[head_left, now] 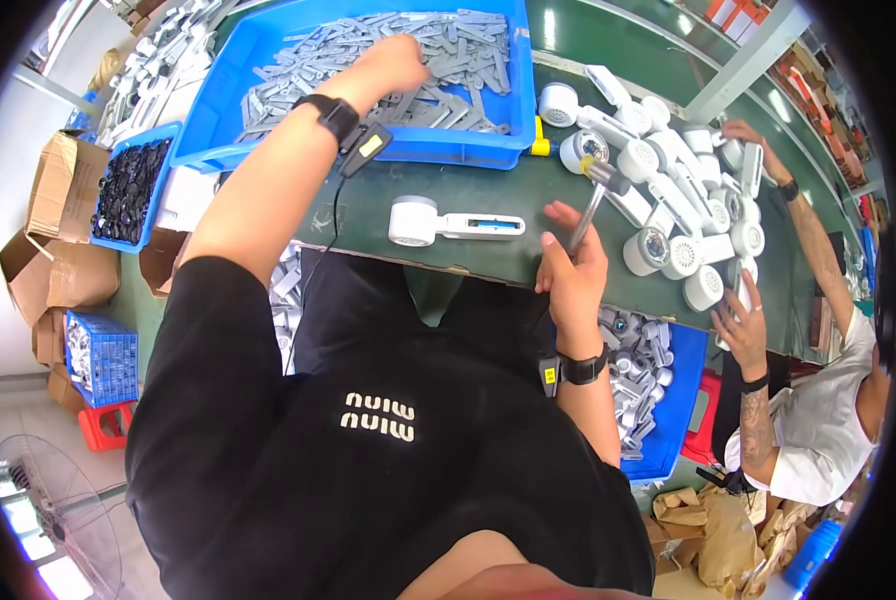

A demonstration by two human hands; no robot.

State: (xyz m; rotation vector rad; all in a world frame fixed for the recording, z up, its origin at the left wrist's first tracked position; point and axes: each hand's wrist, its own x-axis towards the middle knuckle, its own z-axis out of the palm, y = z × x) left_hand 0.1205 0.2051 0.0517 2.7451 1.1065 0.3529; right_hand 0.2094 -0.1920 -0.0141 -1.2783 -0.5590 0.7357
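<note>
My left hand (398,64) is down among the grey plastic strips (458,55) in a large blue tray (318,152), its fingers curled; whatever they pinch is hidden. A small hammer (592,205) with a metal shaft and a yellow-and-grey head is held upright in my right hand (576,268), at the table's near edge. Between my arms a white handheld fan (415,221) lies on the green table (368,195). Its handle points right, open on top, with something blue inside.
White fan bodies (673,190) are heaped on the right, where a co-worker's hands (743,318) handle them. A blue box of black parts (133,190) stands at left. Below the table sits a blue bin (683,400) of white and grey pieces. A cable hangs from my left wrist.
</note>
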